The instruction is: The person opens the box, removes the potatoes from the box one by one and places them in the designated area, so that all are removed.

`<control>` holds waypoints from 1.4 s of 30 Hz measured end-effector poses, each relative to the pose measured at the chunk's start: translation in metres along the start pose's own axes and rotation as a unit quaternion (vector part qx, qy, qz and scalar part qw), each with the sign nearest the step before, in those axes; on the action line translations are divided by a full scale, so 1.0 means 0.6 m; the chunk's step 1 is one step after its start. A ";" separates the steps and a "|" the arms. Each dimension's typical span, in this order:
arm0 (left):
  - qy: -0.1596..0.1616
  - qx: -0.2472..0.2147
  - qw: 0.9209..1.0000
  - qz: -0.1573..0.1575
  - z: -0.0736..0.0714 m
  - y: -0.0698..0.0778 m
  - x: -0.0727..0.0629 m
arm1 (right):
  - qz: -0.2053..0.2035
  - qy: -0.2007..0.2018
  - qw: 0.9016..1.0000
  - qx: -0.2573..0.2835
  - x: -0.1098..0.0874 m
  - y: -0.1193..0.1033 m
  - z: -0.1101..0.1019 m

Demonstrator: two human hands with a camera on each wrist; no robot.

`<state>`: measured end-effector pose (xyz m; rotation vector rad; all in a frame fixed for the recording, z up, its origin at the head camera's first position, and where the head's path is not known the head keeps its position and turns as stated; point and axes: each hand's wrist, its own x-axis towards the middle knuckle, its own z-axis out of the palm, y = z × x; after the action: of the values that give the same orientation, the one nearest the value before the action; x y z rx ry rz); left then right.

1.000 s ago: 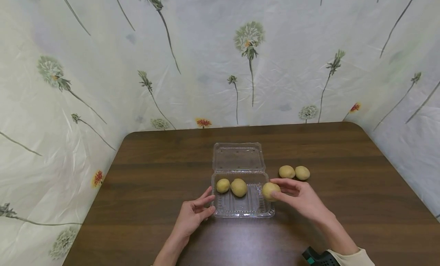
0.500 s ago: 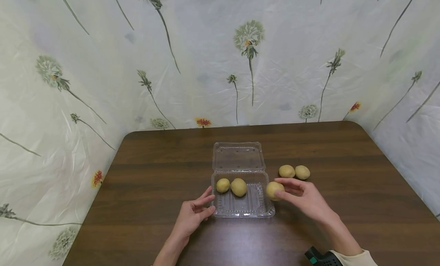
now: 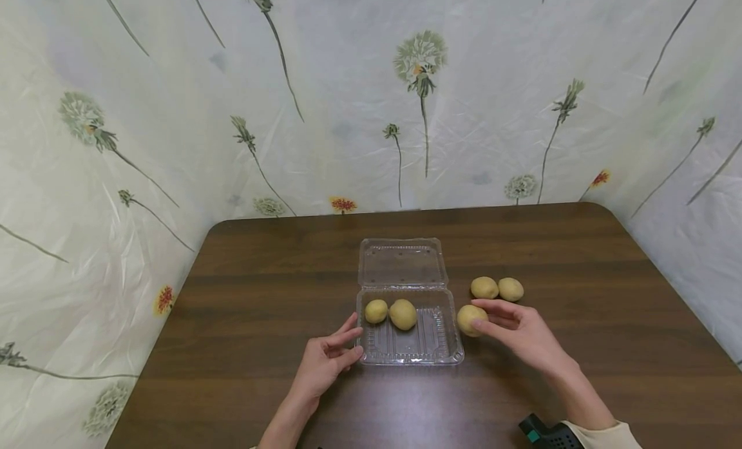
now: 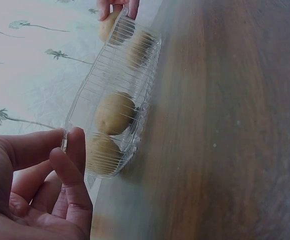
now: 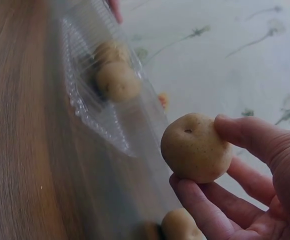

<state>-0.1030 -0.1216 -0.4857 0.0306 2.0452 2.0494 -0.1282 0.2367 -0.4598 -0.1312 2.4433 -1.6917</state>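
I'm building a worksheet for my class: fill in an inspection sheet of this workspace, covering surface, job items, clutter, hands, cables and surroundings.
Surface: brown wood-grain table, with glare near its front.
Job items: clear plastic container, its lid open; smaller potato and larger potato inside; held potato outside, just right of it; table pair of potatoes beyond that.
Clutter: nothing seen.
Hands: left hand pinches the container's left rim; right hand grips the held potato.
Cables: nothing seen.
Surroundings: flower-printed sheeting behind and beside the table; dark device at the right wrist.
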 end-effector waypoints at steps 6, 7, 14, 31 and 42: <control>0.000 -0.001 1.000 0.001 0.000 -0.001 0.001 | 0.013 0.001 1.000 0.000 0.001 0.011 -0.009; 0.000 -0.001 1.000 0.001 0.000 -0.002 0.001 | 0.015 0.002 1.000 -0.002 0.001 0.013 -0.011; 0.000 0.000 1.000 0.000 -0.001 -0.001 0.002 | 0.020 0.007 1.000 -0.012 0.006 0.026 -0.022; 0.000 0.001 1.000 -0.002 0.000 -0.002 0.002 | 0.016 0.015 0.998 -0.060 0.011 0.042 -0.034; 0.001 0.000 1.000 -0.004 -0.001 -0.002 0.003 | -0.015 0.027 0.992 -0.119 0.016 0.050 -0.037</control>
<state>-0.1048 -0.1219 -0.4874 0.0206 2.0425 2.0462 -0.1414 0.2662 -0.4813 -0.1527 2.6885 -1.4271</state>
